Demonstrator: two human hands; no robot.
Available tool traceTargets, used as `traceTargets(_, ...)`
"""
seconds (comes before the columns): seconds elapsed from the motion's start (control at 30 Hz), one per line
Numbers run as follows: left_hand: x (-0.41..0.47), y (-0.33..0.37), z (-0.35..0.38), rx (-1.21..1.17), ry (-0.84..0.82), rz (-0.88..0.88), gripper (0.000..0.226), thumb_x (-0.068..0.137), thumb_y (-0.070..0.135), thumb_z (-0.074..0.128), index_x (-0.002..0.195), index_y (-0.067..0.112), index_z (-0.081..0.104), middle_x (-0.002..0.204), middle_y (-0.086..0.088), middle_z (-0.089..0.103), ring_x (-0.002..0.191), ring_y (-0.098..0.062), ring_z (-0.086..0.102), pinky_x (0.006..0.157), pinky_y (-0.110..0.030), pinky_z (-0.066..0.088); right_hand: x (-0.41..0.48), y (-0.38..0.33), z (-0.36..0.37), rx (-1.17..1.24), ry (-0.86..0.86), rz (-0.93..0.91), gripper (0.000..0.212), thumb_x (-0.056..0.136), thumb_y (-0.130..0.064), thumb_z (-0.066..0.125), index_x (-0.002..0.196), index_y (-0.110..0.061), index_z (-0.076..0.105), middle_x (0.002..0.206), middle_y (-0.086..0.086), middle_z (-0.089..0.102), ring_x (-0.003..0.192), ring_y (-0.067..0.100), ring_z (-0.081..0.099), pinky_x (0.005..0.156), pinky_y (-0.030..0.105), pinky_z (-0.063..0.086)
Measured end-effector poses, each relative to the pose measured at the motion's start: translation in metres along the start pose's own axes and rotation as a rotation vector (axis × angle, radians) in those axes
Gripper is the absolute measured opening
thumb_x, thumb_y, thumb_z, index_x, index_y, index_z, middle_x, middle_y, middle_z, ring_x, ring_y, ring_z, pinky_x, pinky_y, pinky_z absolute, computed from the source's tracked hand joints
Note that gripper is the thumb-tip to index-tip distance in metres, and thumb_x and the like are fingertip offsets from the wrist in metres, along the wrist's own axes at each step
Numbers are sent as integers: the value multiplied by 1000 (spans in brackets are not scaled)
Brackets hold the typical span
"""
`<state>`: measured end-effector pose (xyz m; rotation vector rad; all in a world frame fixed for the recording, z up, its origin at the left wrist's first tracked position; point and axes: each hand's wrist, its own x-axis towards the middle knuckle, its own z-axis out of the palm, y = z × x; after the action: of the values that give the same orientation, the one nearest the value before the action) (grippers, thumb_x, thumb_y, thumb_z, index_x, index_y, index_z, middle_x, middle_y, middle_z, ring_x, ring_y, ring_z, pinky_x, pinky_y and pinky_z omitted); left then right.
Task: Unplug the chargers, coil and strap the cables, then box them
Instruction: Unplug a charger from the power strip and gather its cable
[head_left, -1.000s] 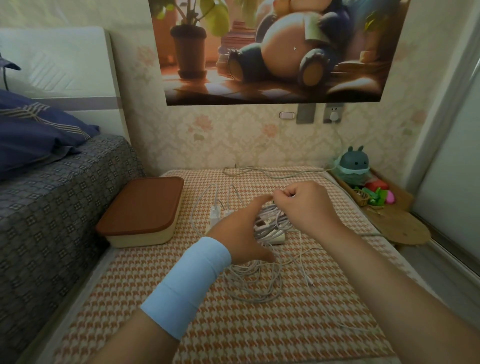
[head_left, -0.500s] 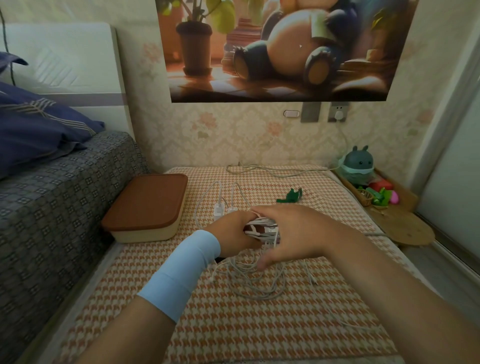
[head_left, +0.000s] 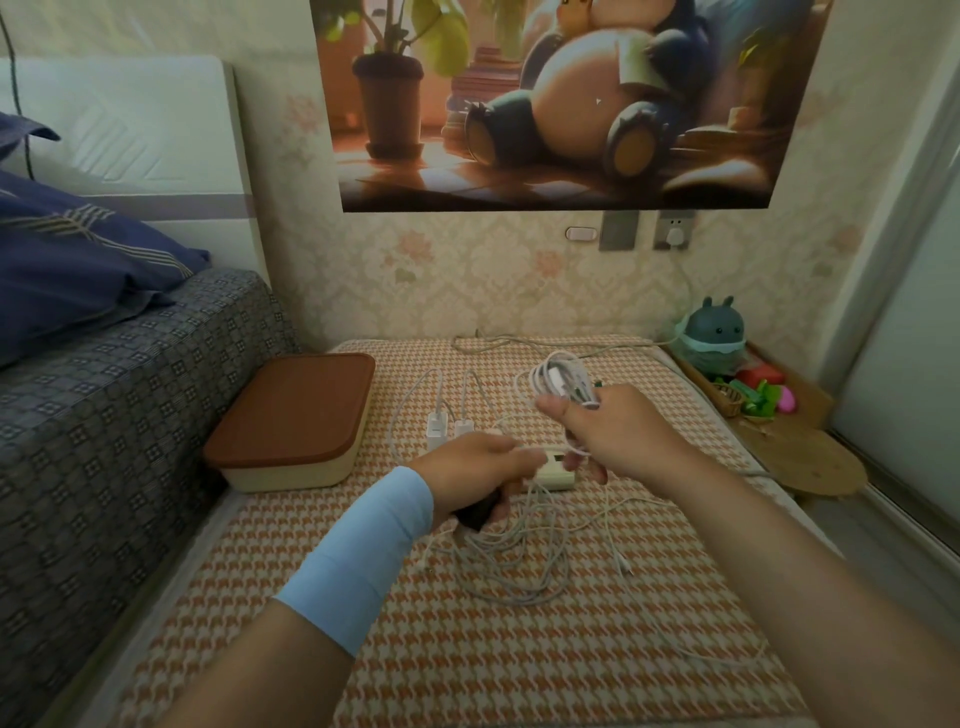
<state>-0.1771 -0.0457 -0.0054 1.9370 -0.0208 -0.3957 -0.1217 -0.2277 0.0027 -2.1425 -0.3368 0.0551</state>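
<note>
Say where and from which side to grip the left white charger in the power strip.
Probably pinch the left charger by its front and back faces, coming from above: it stands upright in the power strip, and the second charger crowds its right side.

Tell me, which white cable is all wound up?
The coil in the right hand, held up above the mat. The other cables lie loose and tangled on the mat.

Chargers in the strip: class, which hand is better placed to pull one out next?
Left. The left hand lies right beside the chargers; the right hand is raised, gripping the coil.
</note>
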Motion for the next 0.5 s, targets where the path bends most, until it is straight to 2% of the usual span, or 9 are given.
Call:
traceTargets(0.1,5,7,11,-489,55,29,26,101,28,48,79,15,53,62,1,47,49,-15,45,48,-25,38,6,1,9,35,222,74,67,89,-68,57,64,-7,62,49,6,60,45,26,56,52,35,45)
traceTargets(0.17,10,8,19,-618,141,77,25,103,24,45,83,14,55,65,1,49,51,-15,47,52,-26,41,9,-2,16,115,333,105,72,91,-70,52,64,-5,63,51,8,57,47,25,52,53,37,41)
traceTargets(0.23,13,9,27,-698,205,108,26,105,25,43,84,14,54,67,2,51,53,-15,49,55,-28,41,9,-6,24,113,348,110,77,95,-70,43,65,-2,64,55,13,59,51,25,53,54,36,38)
traceTargets(0.3,14,10,32,-741,249,128,25,105,26,43,85,15,53,68,2,52,53,-15,50,56,-29,41,3,-13,33,121,268,100,75,97,-72,33,59,-11,56,56,8,56,55,26,53,57,36,38)
traceTargets(0.4,11,12,28,-715,284,151,22,103,26,49,87,15,58,69,-2,59,54,-15,54,54,-28,44,-2,-19,40,115,83,77,75,88,-83,26,63,-21,59,61,-2,60,60,20,60,60,32,41)
traceTargets(0.5,7,12,18,-697,283,185,22,102,29,51,94,12,63,73,-4,62,55,-16,54,49,-27,44,-10,-25,33,180,-136,20,73,67,-95,39,75,-25,60,61,-8,56,49,8,49,55,30,39)
